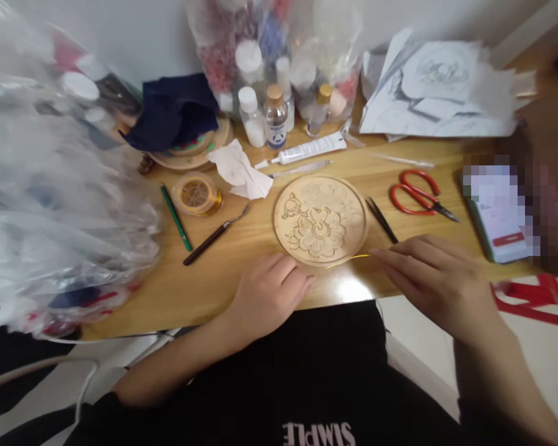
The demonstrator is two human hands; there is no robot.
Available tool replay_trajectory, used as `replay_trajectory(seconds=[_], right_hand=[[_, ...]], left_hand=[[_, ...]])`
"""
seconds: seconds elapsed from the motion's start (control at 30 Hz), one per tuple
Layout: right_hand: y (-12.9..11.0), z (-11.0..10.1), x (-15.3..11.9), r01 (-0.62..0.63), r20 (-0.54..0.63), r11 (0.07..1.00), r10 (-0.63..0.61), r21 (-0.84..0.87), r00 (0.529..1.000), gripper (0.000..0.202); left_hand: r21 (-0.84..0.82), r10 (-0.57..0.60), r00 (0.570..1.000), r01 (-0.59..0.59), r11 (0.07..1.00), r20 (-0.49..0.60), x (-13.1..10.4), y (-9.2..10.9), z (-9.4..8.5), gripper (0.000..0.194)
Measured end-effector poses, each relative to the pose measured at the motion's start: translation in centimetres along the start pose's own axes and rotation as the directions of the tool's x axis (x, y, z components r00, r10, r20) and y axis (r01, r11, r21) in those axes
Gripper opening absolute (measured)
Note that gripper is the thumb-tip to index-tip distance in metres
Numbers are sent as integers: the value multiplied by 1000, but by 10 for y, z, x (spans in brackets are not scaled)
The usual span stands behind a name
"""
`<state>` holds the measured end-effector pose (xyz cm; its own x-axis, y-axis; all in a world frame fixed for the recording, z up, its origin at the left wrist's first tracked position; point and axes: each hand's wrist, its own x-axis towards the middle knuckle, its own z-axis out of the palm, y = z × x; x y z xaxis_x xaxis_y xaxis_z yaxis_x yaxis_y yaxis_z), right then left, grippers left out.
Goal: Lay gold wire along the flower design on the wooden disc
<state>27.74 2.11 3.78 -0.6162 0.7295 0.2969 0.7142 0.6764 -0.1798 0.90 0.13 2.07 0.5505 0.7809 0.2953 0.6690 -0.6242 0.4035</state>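
A thin gold wire [360, 256] runs in a shallow curve along the near rim of a round wooden plate [351, 207]. The plate bears a line-drawn flower and a small figure, with gold outlines on the petals. My right hand [432, 282] is closed, pinching the wire's right end between thumb and fingers. My left hand [272, 294] lies closed at the plate's near left edge; the wire leads to its fingertips, though the pinch itself is partly hidden. Black tweezers [381, 220] rest right of the plate, just beyond my right fingers.
Red-handled scissors [413, 195] and a phone [502, 214] lie right. A spool of gold wire [196, 193], a dark-handled spatula [216, 236] and a green pen [177, 218] lie left. Behind are tissue [242, 170], a glue tube [311, 148], several bottles [276, 118] and papers [437, 93]. Plastic bags [60, 204] crowd the left.
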Motion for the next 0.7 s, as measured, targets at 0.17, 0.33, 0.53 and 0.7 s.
replay_trajectory(seconds=[0.17, 0.33, 0.53, 0.7], right_hand=[[0, 6, -7, -84, -30, 995, 85, 46, 996, 14], [-10, 6, -1, -124, 44, 982, 119, 140, 992, 19], [-41, 17, 15, -122, 61, 938, 107, 324, 992, 14], [-48, 21, 17, -149, 14, 923, 154, 355, 988, 12]], left_hand=[[6, 39, 999, -40, 999, 34, -2, 0, 8, 28], [23, 54, 998, -54, 998, 27, 1, 1, 7, 30], [17, 76, 996, -77, 997, 48, 8, 11, 5, 27], [48, 40, 998, -42, 998, 40, 14, 13, 0, 30]])
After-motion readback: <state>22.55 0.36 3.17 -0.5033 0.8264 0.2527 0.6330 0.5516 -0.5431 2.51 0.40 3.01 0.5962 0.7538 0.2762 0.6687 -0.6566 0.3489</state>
